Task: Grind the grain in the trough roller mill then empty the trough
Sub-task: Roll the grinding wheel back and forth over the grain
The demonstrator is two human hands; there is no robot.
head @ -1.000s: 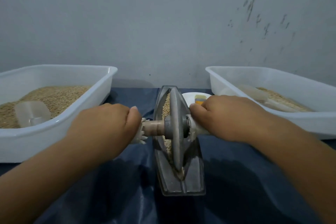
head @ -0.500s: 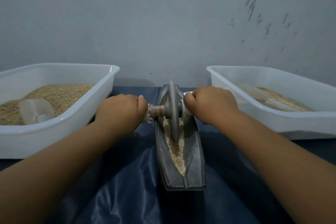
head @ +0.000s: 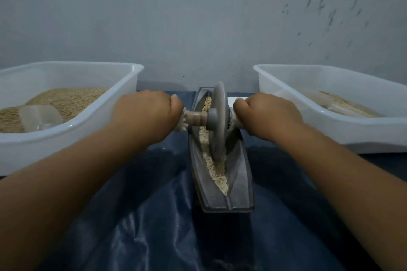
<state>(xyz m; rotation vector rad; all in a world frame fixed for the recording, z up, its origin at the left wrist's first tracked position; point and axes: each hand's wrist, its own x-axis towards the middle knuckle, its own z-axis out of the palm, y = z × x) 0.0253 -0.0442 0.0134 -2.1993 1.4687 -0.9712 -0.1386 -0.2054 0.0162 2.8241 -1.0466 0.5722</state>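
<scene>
A narrow grey trough (head: 239, 174) lies lengthwise on a dark blue cloth (head: 154, 215), its near end toward the person and its far end close to the wall. A grey disc-shaped roller wheel (head: 217, 121) stands upright on edge in the trough's groove, in the far half of the trough. A tan axle (head: 196, 118) runs crosswise through the wheel's centre.

The left hand (head: 143, 114) is curled in a fist round the axle's left handle, beside a pale toothed collar; the right hand (head: 267, 113) is curled round the pale right handle — both grips closed tight on the handles.

Grain (head: 214, 167) lies along the groove, part coarse and part crushed pale, reaching from the far end past the wheel to near the trough's near tip.

A white tub on the left (head: 72, 132) holds a heap of whole grain and a clear plastic scoop (head: 39, 116) lying in it. A second white tub on the right (head: 352, 132) holds a smaller amount of grain with a clear item lying on it — its shape is unclear.
</scene>
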